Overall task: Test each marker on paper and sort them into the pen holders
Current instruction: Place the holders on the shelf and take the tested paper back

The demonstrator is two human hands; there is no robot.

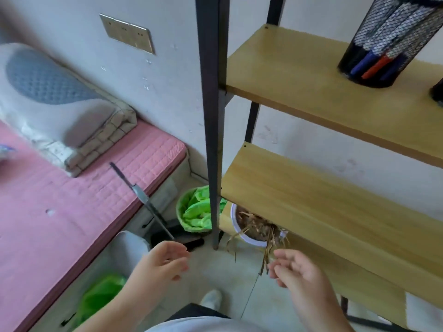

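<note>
Your left hand [165, 261] and right hand [293, 267] hang low over the floor in front of the shelf unit, both empty, fingers loosely curled and relaxed, well apart from each other. The markers [374, 64] stand in a black mesh holder [393, 32] on the upper shelf [287, 75], far above both hands; a second dark holder [437, 92] shows only at the right edge. Bed [79, 195] to the left, green-lined bin [194, 212] and a pot of dry leaves [254, 227] by the shelf leg.

Left of you a pink mattress [79, 188] with a folded pillow [55, 101], wall switch plate [128, 33], green-lined bin [194, 209], potted dry plant [256, 228], wooden shelves [311, 97] on your right.
</note>
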